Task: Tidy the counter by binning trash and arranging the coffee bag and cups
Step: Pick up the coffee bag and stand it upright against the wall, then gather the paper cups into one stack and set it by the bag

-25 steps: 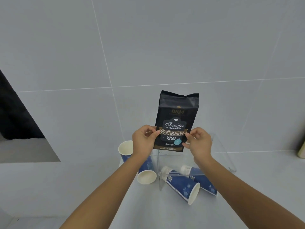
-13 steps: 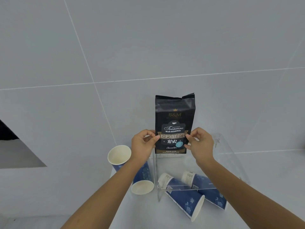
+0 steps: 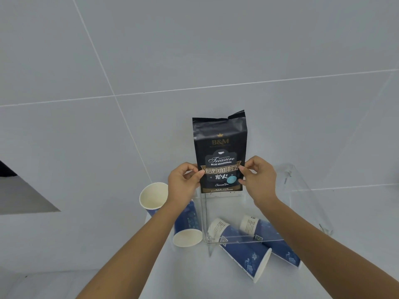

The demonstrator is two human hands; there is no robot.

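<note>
A black coffee bag (image 3: 219,145) with gold lettering stands upright on top of a clear acrylic stand (image 3: 300,190), against the wall. My left hand (image 3: 184,183) pinches its left edge and my right hand (image 3: 258,180) pinches its right edge. Several blue paper cups lie around the stand. One cup (image 3: 153,198) leans with its mouth up at the left, one cup (image 3: 187,228) lies below my left wrist, and two cups (image 3: 244,249) (image 3: 274,240) lie on their sides under the stand's front.
The white counter (image 3: 194,275) meets a grey tiled wall (image 3: 194,61) just behind the stand. A dark opening (image 3: 6,169) shows at the far left edge.
The bag has been turned upright and lowered onto the top of the stand, with both hands still holding its sides. The view has shifted slightly.
</note>
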